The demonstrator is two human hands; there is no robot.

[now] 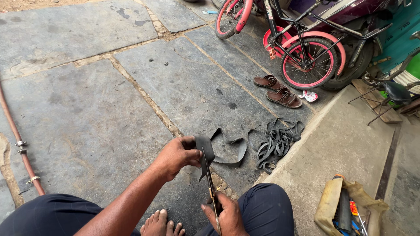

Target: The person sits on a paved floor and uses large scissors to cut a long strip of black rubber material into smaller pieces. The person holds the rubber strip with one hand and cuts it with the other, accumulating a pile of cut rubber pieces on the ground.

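Along the far left edge a reddish-brown rubber hose (17, 140) with metal clamps runs over the grey stone-slab floor (87, 113). Toward the middle, the left hand (175, 156) is closed around the folded end of a flat black rubber inner-tube strip (205, 150), pinching it between thumb and fingers above the floor. The strip trails off to the right in a loop over the slabs. Just below, the right hand (227, 214) is wrapped around the handles of long metal scissors (211, 185), whose blades reach up to the held end of the strip; whether the blades are parted or closed cannot be made out at this angle. Bare toes (162, 223) show between the dark-trousered knees. Further right lies a tangled heap of black rubber bands (275, 144), then a pair of brown sandals (278, 91), a small pink-and-black bicycle (302, 48), and a worn yellowish tool bag (345, 207) on the raised concrete step (341, 131).
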